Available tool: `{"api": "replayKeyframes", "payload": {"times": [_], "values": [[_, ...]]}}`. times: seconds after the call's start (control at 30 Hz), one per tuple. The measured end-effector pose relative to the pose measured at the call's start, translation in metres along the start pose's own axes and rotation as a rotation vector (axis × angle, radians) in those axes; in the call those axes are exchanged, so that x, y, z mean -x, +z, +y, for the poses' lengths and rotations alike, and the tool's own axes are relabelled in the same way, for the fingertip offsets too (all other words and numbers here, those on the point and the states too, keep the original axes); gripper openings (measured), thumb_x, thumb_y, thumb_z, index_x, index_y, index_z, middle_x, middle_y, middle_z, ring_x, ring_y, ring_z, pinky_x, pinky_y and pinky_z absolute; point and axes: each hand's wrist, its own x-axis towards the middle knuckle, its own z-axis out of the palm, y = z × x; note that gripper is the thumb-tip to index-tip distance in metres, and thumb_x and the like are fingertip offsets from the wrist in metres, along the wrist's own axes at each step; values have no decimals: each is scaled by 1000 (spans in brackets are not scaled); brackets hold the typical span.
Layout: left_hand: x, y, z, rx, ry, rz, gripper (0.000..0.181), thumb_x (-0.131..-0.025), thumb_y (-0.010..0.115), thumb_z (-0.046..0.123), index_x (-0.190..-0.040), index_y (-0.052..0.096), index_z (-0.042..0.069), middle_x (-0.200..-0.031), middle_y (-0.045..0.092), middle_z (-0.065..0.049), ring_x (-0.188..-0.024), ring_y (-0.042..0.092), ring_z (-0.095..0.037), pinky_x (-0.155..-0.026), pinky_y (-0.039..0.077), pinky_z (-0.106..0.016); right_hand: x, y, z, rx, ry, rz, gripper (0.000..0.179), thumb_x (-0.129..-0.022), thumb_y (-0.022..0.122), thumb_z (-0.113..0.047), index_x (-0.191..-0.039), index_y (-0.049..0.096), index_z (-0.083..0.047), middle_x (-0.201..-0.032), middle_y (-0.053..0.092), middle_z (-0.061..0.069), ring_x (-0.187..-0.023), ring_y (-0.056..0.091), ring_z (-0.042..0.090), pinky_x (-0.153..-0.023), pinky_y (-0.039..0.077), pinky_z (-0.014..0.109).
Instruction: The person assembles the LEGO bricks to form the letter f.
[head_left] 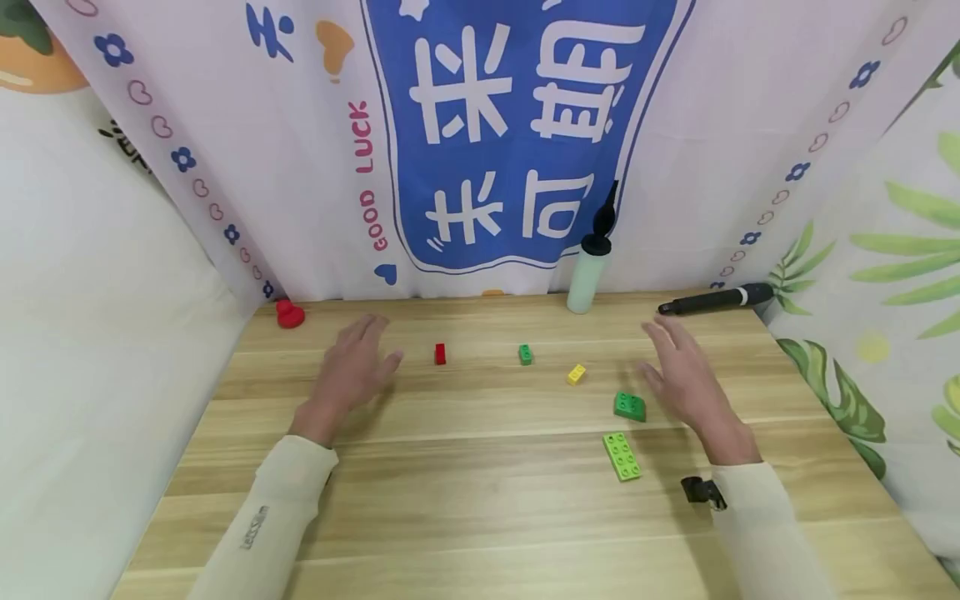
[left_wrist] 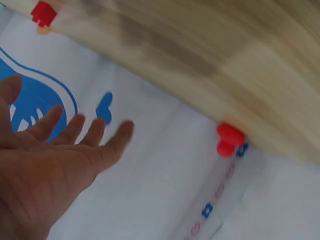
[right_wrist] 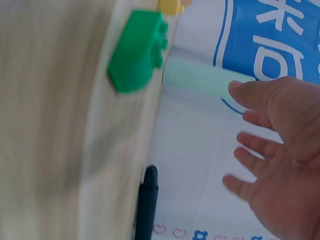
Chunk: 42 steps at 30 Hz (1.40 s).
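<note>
My left hand point(head_left: 354, 367), fingers spread and holding nothing, hovers above the left part of the table. Its closest brick is a small red one point(head_left: 440, 354), just right of the thumb. On the other side my right hand point(head_left: 684, 371) is held over the table with fingers extended and nothing in it. Beside that thumb sits a dark green brick point(head_left: 629, 407), seen large in the right wrist view. A long lime-green brick point(head_left: 622, 456) lies nearer me. Further left are a yellow brick point(head_left: 576, 374) and a small green brick point(head_left: 526, 355).
At the back left corner stands a red rounded toy point(head_left: 289, 314). A pale green pump with a black nozzle point(head_left: 585, 279) stands upright against the printed cloth point(head_left: 300, 167). A black pen-like tool point(head_left: 716, 299) lies along the back right edge of the wooden table point(head_left: 480, 517).
</note>
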Motion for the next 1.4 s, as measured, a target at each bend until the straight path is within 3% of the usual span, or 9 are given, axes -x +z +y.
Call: {"api": "replayKeyframes", "payload": {"times": [0.2,0.37,0.5,0.63,0.73,0.83,1.07,1.4], "values": [[-22,22,3,145,18,-98,62,-104,69,22,-157,47,-1,-162,47,-29,-151,45,-47,-127,35,-61,4,24,-19,-38,-60,-47,45,-102,69,-3,-145,57,4,-150,56,28,-141,54,49,-115,47,63],[-42,40,3,228,0,-152,71,-98,77,20,-158,46,-1,-158,53,-27,-147,50,-44,-126,38,-58,-12,42,-42,-117,-104,-67,34,-101,71,-3,-134,66,3,-134,70,23,-127,66,43,-108,54,59],[-54,52,2,254,-16,-159,68,-97,80,22,-154,51,0,-155,58,-23,-147,51,-41,-127,38,-56,-30,55,-58,-189,-110,-121,30,-102,71,-6,-131,69,1,-129,74,20,-122,70,38,-106,56,56],[-60,61,4,310,-2,-133,51,-96,81,17,-141,64,0,-141,68,-21,-131,63,-38,-117,49,-52,-50,64,-70,-217,-113,-179,32,-102,71,-5,-133,69,0,-131,73,19,-123,70,37,-107,56,54],[-62,64,6,360,-5,-119,38,-96,80,12,-131,70,1,-127,73,-20,-112,68,-33,-105,55,-48,-62,68,-77,-232,-115,-216,33,-101,72,-4,-134,69,0,-133,72,19,-124,68,38,-108,55,54],[-62,65,7,380,-24,-126,33,-96,81,12,-127,73,3,-120,74,-17,-104,67,-29,-99,57,-45,-73,71,-81,-254,-103,-247,34,-101,71,-5,-135,68,1,-135,71,20,-126,67,38,-110,54,53],[-64,62,8,400,-38,-164,31,-95,83,18,-124,76,9,-120,74,-12,-107,63,-28,-103,54,-43,-90,77,-86,-330,-23,-355,40,-102,69,-7,-140,63,2,-142,66,22,-131,63,40,-114,51,54],[-63,60,1,443,-50,-223,31,-95,82,17,-125,75,8,-123,74,-13,-110,63,-28,-104,54,-42,-101,94,-89,-385,42,-437,48,-94,75,-1,-140,62,2,-140,66,23,-130,64,40,-114,52,51]]}}
